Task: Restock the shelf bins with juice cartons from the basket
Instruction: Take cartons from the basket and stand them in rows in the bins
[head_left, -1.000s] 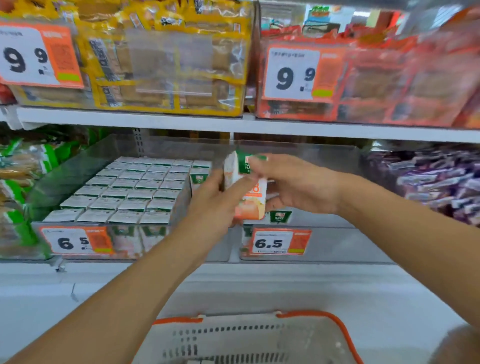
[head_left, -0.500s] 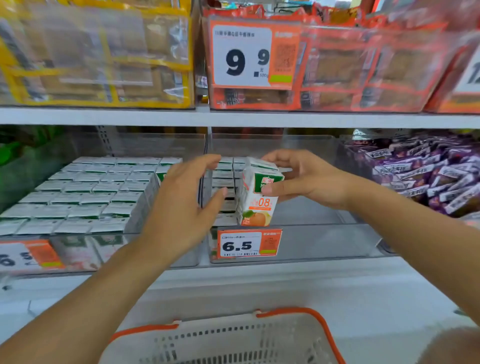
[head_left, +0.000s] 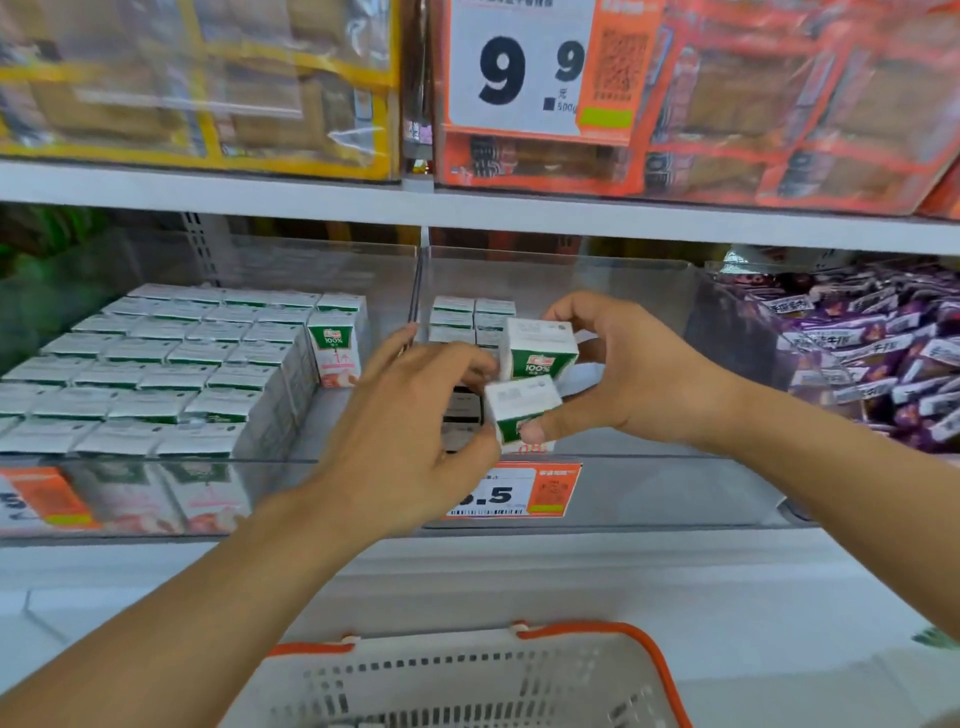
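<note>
My right hand (head_left: 639, 379) grips two white-and-green juice cartons over the middle clear bin (head_left: 675, 488). The upper carton (head_left: 540, 348) sits under my fingers, and my thumb presses the front of the lower carton (head_left: 522, 408). My left hand (head_left: 410, 431) reaches in from the left, its loosely bent fingers touching the cartons' left side. A few cartons (head_left: 470, 314) stand at the back left of this bin. The left bin (head_left: 291, 460) is packed with rows of the same cartons (head_left: 156, 364). The white basket (head_left: 467, 680) with orange handles is below; its contents are out of view.
An orange 6.5 price tag (head_left: 524, 491) is fixed to the middle bin's front. A bin of purple snack packets (head_left: 872, 353) stands to the right. The upper shelf edge (head_left: 467, 208) carries yellow and orange boxed goods with a 9.9 tag (head_left: 519, 67).
My view has moved closer to the middle bin. My right hand has lowered into the bin, and two cartons now show in it. My left hand has come in to touch them.
</note>
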